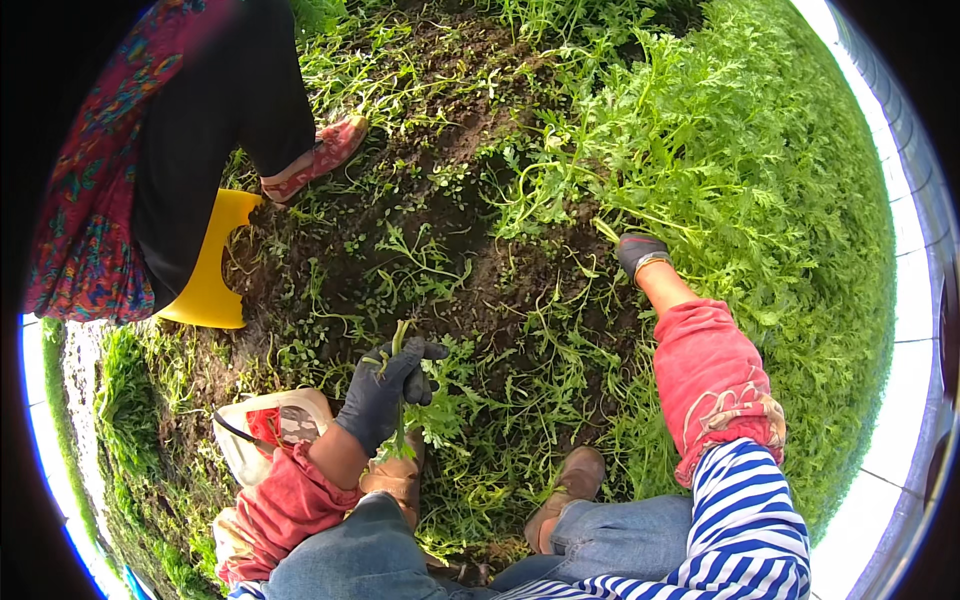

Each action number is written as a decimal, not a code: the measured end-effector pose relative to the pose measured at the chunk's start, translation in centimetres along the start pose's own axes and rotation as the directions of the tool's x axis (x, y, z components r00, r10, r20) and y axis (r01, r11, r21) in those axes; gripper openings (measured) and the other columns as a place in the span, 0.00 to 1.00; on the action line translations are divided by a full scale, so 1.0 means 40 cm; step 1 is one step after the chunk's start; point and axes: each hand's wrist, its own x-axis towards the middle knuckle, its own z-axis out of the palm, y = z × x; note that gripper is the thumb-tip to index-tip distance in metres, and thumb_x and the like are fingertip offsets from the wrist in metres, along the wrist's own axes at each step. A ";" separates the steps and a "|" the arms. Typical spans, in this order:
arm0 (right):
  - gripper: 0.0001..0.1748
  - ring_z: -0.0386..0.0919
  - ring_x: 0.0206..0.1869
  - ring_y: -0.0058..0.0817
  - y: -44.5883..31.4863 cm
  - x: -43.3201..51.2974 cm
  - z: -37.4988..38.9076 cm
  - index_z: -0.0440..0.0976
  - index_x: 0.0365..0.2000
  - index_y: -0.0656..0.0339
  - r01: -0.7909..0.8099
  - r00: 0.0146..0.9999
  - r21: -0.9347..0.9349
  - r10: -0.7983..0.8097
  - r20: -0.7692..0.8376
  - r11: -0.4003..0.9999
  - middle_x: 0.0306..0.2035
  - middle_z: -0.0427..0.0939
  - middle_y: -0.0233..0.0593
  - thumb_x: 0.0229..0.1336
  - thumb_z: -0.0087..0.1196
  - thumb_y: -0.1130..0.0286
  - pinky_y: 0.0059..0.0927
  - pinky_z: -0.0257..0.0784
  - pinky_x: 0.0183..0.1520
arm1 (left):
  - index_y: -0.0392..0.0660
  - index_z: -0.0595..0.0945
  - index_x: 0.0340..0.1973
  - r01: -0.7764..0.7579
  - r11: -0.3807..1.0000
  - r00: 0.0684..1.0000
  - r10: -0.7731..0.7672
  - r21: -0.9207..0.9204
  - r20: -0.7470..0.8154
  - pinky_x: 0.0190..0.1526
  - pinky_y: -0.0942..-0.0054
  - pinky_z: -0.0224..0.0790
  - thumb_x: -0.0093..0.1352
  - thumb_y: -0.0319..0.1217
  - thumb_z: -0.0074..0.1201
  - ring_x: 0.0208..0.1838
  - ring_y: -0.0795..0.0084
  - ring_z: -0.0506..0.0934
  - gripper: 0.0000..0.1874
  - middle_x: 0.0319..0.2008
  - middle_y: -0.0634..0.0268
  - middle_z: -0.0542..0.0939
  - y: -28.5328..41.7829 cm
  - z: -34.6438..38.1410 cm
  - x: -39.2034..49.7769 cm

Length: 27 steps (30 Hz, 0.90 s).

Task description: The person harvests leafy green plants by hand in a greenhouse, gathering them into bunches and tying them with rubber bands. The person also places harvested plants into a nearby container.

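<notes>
My left hand (382,394), in a dark glove, is closed around a small bunch of leafy green plants. Their cut-looking stem ends (400,336) stick up above the fingers, and the feathery leaves (439,427) hang below. Stretched forward to the right, my right hand (641,253) also wears a dark glove. A pale green stem (606,229) pokes out of its fingers, at the edge of a dense stand of feathery-leaved green plants (735,172). Most of what the right fingers grip is hidden.
A white plastic container (247,465) with a dark handle and red contents sits beside my left forearm. Another person in dark trousers (217,90) and a red patterned shoe (330,154) is at upper left, by a yellow plastic object (206,274). Loose greens litter the soil (487,277).
</notes>
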 end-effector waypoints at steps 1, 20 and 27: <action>0.15 0.78 0.41 0.48 0.015 -0.006 0.002 0.78 0.32 0.62 0.020 1.000 -0.016 -0.020 0.014 1.000 0.38 0.78 0.53 0.53 0.42 0.68 0.44 0.72 0.43 | 0.35 0.80 0.38 0.006 1.000 1.000 -0.006 -0.008 0.013 0.25 0.76 0.62 0.70 0.41 0.46 0.15 0.79 0.65 0.19 0.10 0.71 0.65 0.001 0.005 0.001; 0.20 0.72 0.34 0.18 -0.316 -0.577 -0.312 0.73 0.47 0.63 0.284 0.752 0.930 -0.656 -0.065 0.234 0.33 0.78 0.35 0.62 0.50 0.59 0.27 0.70 0.39 | 0.42 0.68 0.58 -0.206 0.926 0.873 0.320 -0.315 0.369 0.58 0.67 0.63 0.72 0.39 0.43 0.57 0.70 0.70 0.22 0.55 0.60 0.71 0.053 0.100 -0.066; 0.19 0.77 0.31 0.18 -0.410 -0.620 -0.244 0.72 0.46 0.63 -0.262 0.602 0.964 -0.787 0.133 -0.038 0.34 0.78 0.32 0.63 0.48 0.58 0.21 0.74 0.31 | 0.39 0.54 0.65 -0.211 0.892 0.765 0.405 -0.399 0.501 0.61 0.58 0.60 0.67 0.51 0.46 0.62 0.54 0.65 0.39 0.63 0.48 0.61 0.078 0.083 -0.123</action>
